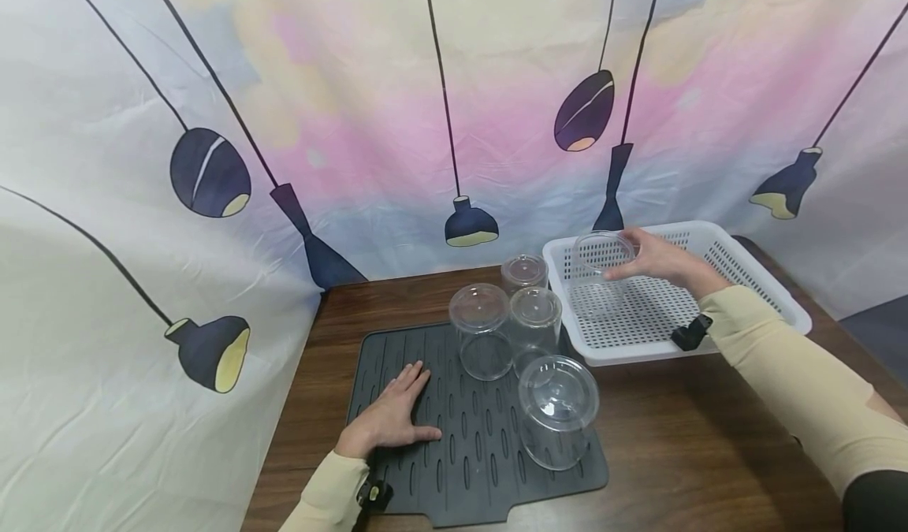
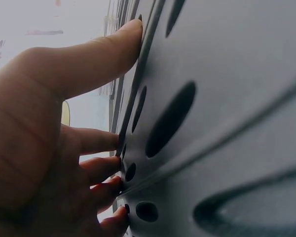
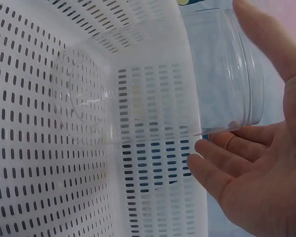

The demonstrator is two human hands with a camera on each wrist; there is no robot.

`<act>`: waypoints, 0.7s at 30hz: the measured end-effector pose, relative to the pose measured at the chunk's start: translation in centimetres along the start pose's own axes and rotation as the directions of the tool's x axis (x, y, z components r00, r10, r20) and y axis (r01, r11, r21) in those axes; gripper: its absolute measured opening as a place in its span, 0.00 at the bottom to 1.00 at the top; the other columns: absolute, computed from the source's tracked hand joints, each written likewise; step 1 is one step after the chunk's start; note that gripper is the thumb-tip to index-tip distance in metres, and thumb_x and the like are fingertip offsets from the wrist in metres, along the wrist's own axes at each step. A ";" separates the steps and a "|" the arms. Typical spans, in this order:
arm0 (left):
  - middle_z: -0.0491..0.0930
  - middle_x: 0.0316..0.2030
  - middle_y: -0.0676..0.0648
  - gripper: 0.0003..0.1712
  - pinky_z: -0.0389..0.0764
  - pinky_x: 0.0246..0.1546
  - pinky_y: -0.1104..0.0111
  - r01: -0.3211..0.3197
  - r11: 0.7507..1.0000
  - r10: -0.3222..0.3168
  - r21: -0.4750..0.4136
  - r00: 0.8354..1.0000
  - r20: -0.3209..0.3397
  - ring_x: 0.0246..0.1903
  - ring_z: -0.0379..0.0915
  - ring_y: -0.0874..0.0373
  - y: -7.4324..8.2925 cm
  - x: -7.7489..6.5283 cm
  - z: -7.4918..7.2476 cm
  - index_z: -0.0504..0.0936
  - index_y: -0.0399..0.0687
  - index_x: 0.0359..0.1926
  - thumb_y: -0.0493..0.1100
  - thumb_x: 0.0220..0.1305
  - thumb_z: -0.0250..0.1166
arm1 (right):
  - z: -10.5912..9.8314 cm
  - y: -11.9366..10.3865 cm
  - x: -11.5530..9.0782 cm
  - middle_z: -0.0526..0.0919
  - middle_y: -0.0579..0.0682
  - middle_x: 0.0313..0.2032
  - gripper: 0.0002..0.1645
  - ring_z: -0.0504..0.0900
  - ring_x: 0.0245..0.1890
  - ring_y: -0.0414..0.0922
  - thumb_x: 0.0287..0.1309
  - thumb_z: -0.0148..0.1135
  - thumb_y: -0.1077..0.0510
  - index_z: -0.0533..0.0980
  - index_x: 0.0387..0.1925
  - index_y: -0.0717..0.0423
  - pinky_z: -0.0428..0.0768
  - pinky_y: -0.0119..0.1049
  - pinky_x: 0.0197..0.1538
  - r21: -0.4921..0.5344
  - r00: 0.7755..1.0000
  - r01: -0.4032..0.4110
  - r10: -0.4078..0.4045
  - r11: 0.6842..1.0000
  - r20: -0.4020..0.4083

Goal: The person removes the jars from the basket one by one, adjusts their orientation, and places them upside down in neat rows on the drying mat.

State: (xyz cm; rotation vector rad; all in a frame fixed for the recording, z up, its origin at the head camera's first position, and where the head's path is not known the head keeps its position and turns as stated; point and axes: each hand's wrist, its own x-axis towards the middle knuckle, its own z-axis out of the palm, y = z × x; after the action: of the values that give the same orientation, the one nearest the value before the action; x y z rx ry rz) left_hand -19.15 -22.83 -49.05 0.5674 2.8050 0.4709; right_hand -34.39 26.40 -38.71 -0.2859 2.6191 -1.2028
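Observation:
My left hand (image 1: 392, 412) rests on the dark grey ribbed mat (image 1: 454, 469), fingers extended and thumb out to the side. In the left wrist view, its fingertips touch the slotted mat surface (image 2: 227, 64). Over at the back left of the white basket (image 1: 681, 352), my right hand (image 1: 656, 258) holds a clear jar (image 1: 592, 256) near its top, with thumb and fingers on opposite sides. The right wrist view shows this jar (image 3: 219, 69) reaching down inside the perforated basket wall (image 3: 155, 173); whether its base touches the floor I cannot tell.
Several clear jars stand near the basket: one at the front (image 1: 558, 414), one at left (image 1: 482, 331), one beside it (image 1: 535, 323) and one at the back (image 1: 524, 270). Brown wooden table (image 1: 674, 453) lies underneath. A printed cloth (image 1: 383, 122) hangs behind.

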 end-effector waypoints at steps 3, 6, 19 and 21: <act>0.46 0.76 0.40 0.61 0.53 0.71 0.46 0.001 1.000 -0.001 -0.001 1.000 0.002 0.75 0.41 0.42 0.0 0.0 -0.1 0.56 0.41 0.75 0.68 0.49 0.71 | 0.1 -0.1 0.2 0.53 0.73 0.70 0.73 0.54 0.70 0.69 0.44 0.77 0.42 0.40 0.75 0.68 0.56 0.66 0.68 -0.019 1.000 -0.013 0.013 1.000 0.009; 0.46 0.76 0.40 0.61 0.53 0.71 0.46 0.002 1.000 -0.002 -0.006 1.000 0.005 0.75 0.41 0.42 0.1 -0.1 -0.2 0.56 0.42 0.75 0.68 0.49 0.71 | 0.3 -0.1 0.4 0.53 0.73 0.70 0.71 0.55 0.69 0.68 0.45 0.77 0.43 0.41 0.74 0.68 0.56 0.66 0.68 -0.030 1.000 -0.013 0.013 0.999 0.007; 0.47 0.76 0.40 0.61 0.52 0.72 0.47 0.004 1.000 -0.004 -0.008 1.000 0.001 0.75 0.41 0.43 0.1 -0.1 -0.1 0.56 0.41 0.75 0.67 0.49 0.72 | 0.6 -0.2 0.9 0.60 0.72 0.68 0.66 0.60 0.67 0.68 0.45 0.78 0.45 0.48 0.72 0.70 0.60 0.66 0.66 -0.060 0.999 -0.011 0.008 0.998 -0.049; 0.47 0.76 0.40 0.60 0.52 0.72 0.47 0.002 1.000 -0.002 -0.009 1.000 0.002 0.76 0.41 0.43 0.1 -0.1 -0.2 0.56 0.41 0.75 0.67 0.50 0.72 | 0.6 -0.2 0.9 0.60 0.71 0.68 0.66 0.59 0.68 0.67 0.45 0.78 0.45 0.49 0.72 0.70 0.60 0.65 0.66 -0.065 0.998 -0.016 0.012 0.998 -0.058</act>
State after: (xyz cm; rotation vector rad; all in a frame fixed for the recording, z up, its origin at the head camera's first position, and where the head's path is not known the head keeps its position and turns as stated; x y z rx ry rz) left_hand -19.05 -22.86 -48.84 0.5625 2.8000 0.4823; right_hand -35.07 25.54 -39.04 -0.2477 2.7095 -1.1387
